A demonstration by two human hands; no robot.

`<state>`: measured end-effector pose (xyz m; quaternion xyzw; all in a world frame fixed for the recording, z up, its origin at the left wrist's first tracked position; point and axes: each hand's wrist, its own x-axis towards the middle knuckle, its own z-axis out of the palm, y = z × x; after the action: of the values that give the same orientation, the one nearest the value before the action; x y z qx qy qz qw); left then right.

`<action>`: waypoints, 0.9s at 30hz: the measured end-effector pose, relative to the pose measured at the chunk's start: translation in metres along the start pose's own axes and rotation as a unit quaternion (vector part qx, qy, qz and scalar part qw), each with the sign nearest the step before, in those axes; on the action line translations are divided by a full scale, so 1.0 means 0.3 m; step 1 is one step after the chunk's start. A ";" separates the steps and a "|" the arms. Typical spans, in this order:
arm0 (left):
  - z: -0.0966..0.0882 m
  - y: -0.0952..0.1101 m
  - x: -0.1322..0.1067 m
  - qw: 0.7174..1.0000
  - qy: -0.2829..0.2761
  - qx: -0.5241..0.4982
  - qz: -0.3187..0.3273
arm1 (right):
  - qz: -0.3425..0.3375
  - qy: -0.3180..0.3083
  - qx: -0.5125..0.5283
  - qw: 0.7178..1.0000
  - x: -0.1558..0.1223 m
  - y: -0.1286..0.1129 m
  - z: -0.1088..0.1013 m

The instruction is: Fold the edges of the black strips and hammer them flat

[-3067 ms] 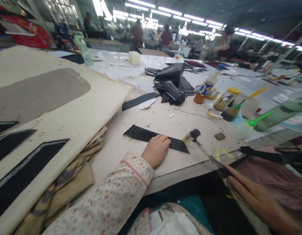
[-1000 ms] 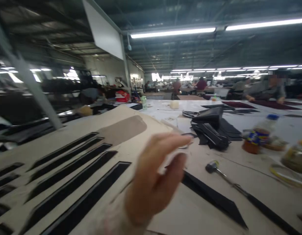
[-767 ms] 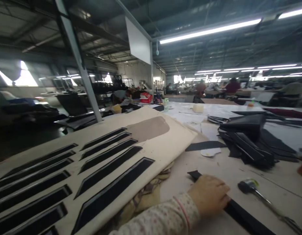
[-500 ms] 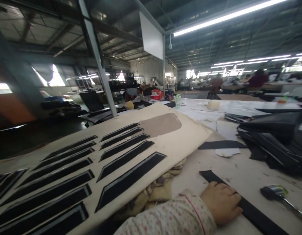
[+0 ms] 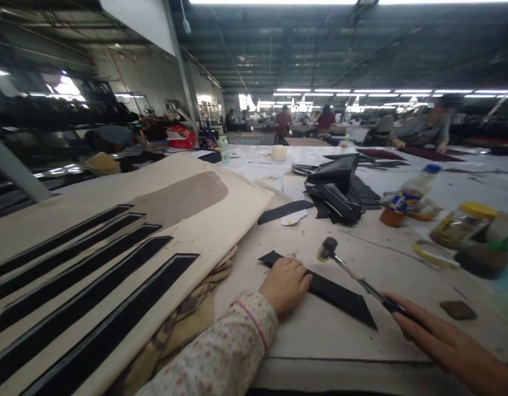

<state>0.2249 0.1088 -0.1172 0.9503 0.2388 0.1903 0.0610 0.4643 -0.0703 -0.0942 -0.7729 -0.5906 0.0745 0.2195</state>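
My left hand [image 5: 285, 284] presses fingers-down on a long black strip [image 5: 340, 296] lying flat on the worktable [image 5: 320, 341]; the fingers are curled against it. My right hand [image 5: 437, 341] comes in from the lower right, fingers stretched along the thin handle of a small hammer [image 5: 329, 248] whose dark head rests on the table just beyond the strip. Whether the right fingers wrap the handle is unclear.
A stack of beige sheets [image 5: 126, 231] carrying several black strips covers the left. A pile of black pieces [image 5: 336, 190], a bottle [image 5: 406, 195], a yellow-lidded jar [image 5: 460, 223] and a tape ring [image 5: 433, 254] sit beyond. Other people work at far tables.
The view swung left and up, then back right and down. My left hand rose blurred in front of the camera, then settled on the black strip again; my right hand has come back into view.
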 end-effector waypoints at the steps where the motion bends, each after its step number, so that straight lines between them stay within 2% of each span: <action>1: -0.001 -0.001 -0.003 1.000 -0.002 -0.005 0.001 | 0.009 -0.034 0.005 0.999 -0.010 -0.022 -0.019; 4: 0.001 -0.003 -0.011 1.000 -0.008 -0.005 -0.002 | 0.017 -0.099 0.019 0.995 -0.033 -0.083 -0.071; 8: 0.018 -0.003 -0.016 1.000 -0.017 0.000 0.001 | 0.028 -0.096 0.021 0.995 -0.044 -0.114 -0.089; 14: 0.039 0.002 -0.030 1.000 -0.021 0.011 -0.009 | 0.029 -0.080 -0.008 0.996 -0.082 -0.084 -0.031; 17: 0.040 0.004 -0.035 0.999 -0.027 0.015 -0.016 | 0.028 -0.093 -0.021 0.995 -0.101 -0.074 0.006; 20: 0.041 0.003 -0.038 0.999 -0.028 0.015 -0.023 | 0.027 -0.105 -0.019 0.994 -0.092 -0.087 0.007; 24: 0.044 0.003 -0.043 0.999 -0.028 0.006 -0.042 | 0.024 -0.061 -0.004 0.998 -0.075 -0.117 -0.005; 27: 0.045 0.001 -0.045 0.999 -0.023 -0.004 -0.043 | 0.035 -0.075 -0.013 0.996 -0.077 -0.113 0.027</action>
<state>0.2194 0.1019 -0.1338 0.9429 0.2773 0.1666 0.0786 0.4246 -0.0831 -0.0904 -0.7881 -0.5788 0.1328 0.1618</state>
